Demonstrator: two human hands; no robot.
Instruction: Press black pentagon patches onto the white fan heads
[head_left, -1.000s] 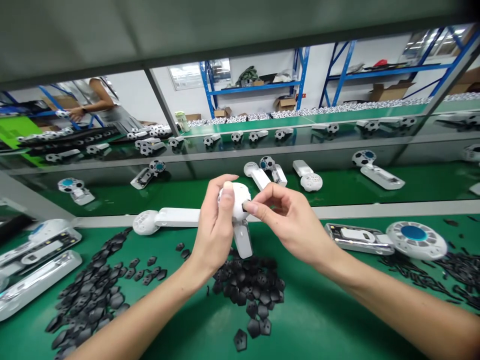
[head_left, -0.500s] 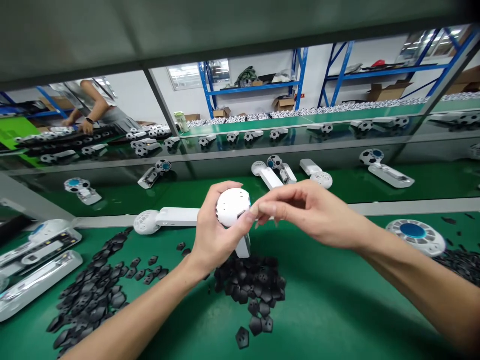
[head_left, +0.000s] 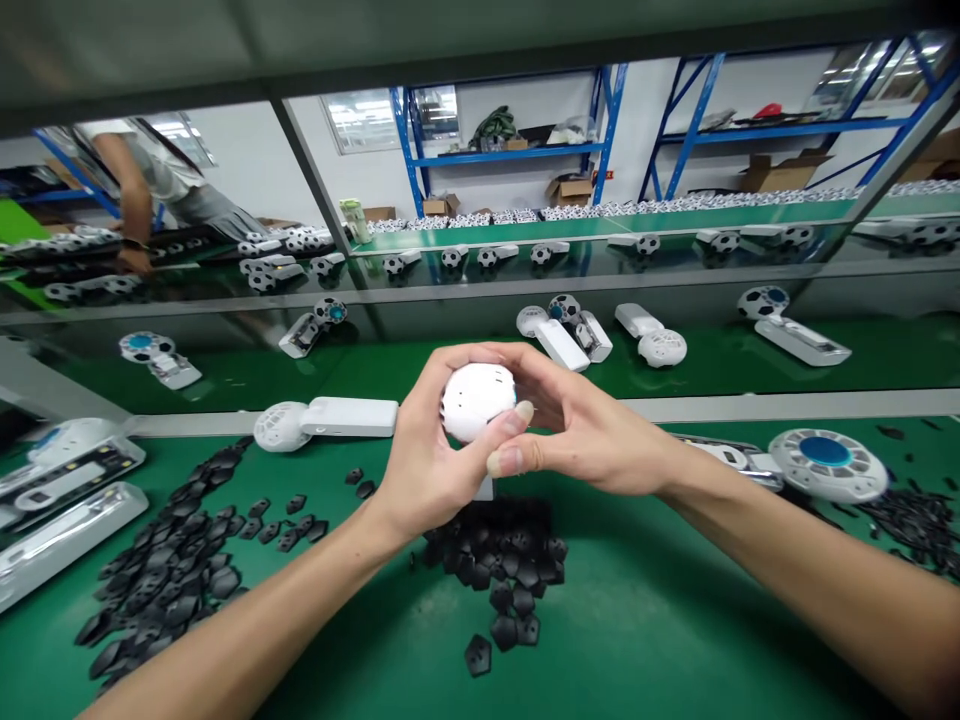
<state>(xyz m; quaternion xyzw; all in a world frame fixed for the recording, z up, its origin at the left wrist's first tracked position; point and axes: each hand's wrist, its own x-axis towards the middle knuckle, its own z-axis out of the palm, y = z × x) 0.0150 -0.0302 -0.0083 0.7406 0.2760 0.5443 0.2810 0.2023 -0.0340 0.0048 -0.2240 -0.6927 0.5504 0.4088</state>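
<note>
Head view. A white perforated ball was held above a green work mat, the hands together around it. The left hand cupped it from below, thumb across its front, leaving the upper surface exposed; the right hand closed on it from the side, fingers reaching over the top. The left forearm and right forearm angled inward. Black pentagonal pieces lay heaped just below the hands, within easy reach; a white handled unit lay nearby.
</note>
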